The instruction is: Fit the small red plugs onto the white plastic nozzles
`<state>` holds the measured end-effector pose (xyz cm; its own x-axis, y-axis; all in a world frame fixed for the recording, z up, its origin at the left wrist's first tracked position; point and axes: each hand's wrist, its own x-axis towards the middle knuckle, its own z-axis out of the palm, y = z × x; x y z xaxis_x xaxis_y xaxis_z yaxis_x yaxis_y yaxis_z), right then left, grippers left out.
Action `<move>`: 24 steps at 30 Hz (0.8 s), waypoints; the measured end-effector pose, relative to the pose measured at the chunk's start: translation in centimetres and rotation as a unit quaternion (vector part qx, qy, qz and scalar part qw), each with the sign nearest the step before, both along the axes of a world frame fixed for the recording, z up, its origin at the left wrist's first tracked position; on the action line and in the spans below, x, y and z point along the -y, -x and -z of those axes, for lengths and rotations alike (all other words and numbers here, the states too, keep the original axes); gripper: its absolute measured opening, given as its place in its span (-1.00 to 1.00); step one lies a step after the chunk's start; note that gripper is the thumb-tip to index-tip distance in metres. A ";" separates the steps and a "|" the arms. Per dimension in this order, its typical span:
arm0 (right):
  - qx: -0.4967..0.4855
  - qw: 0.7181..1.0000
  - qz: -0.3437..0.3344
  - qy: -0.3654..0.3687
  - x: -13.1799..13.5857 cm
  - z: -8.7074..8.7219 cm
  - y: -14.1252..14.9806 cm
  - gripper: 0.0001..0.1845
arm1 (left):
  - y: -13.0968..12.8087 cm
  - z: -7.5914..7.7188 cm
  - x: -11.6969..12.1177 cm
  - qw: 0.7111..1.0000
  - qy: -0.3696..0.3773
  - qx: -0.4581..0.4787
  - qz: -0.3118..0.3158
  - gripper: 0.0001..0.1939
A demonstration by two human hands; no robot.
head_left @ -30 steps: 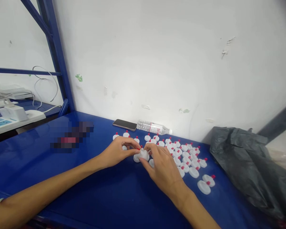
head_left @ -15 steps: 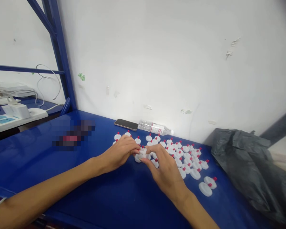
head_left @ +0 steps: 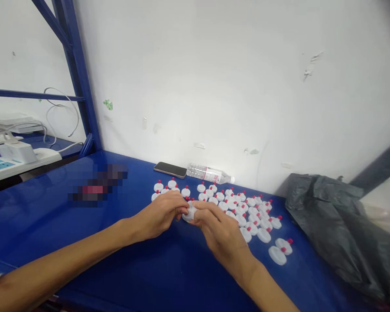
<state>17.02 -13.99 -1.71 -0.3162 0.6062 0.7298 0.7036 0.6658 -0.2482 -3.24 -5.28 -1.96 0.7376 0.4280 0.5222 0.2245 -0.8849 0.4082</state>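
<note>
Fingertips of both my hands meet over a white round cap with a red tip (head_left: 189, 213), partly hidden by them. My left hand (head_left: 165, 212) is closed at the red-tip side of it, fingers pinched together. From the other side my right hand (head_left: 219, 225) grips the white body between thumb and fingers. Several more white caps with red tips (head_left: 264, 235) lie close together on the blue table (head_left: 143, 268), behind and to the right of my hands. A smaller group (head_left: 158, 186) sits just beyond my left hand.
Against the wall lie a black phone (head_left: 170, 170) and a clear plastic bottle (head_left: 209, 174) on its side. A dark plastic bag (head_left: 328, 225) stands at the right. On the left are a blurred-out object (head_left: 97, 186), a white power strip (head_left: 26, 164) and a blue metal frame (head_left: 81, 78).
My right hand's fingers have closed in around the white cap, thumb now tucked lower. My left hand stays pinched at the cap. The view has shifted slightly.
</note>
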 end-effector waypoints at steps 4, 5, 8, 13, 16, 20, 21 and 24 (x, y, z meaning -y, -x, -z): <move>-0.011 1.000 0.015 0.006 -0.3 -0.3 -0.1 -0.86 | -0.4 -0.5 0.0 0.999 0.018 0.030 -0.003 -0.72; -0.017 1.000 0.022 0.007 -0.3 -0.5 -0.2 -0.89 | -0.5 -0.6 0.0 0.998 0.029 0.047 -0.012 -0.74; 0.015 0.999 0.044 -0.017 -0.5 -1.3 -0.4 -0.87 | -0.7 -1.1 0.4 0.993 0.037 0.100 -0.052 -0.77; 0.046 0.991 0.094 -0.085 -0.6 -2.7 -1.9 -0.93 | -0.3 -1.9 0.9 0.994 -0.070 -0.011 -0.078 -0.75; 0.036 0.988 0.120 -0.088 -0.6 -3.4 -3.0 -0.87 | 0.0 -2.2 0.9 0.984 -0.122 -0.108 -0.068 -0.78; 0.036 0.986 0.136 -0.087 -0.7 -3.7 -3.9 -0.87 | 0.1 -1.7 0.5 0.966 -0.184 -0.162 -0.081 -0.84; 0.038 0.985 0.139 -0.091 -0.7 -3.7 -4.0 -0.87 | 0.1 -1.5 0.3 0.962 -0.194 -0.170 -0.088 -0.86; 0.040 0.981 0.160 -0.099 -0.8 -3.7 -4.4 -0.86 | 0.1 -0.7 -0.2 0.954 -0.207 -0.194 -0.095 -0.80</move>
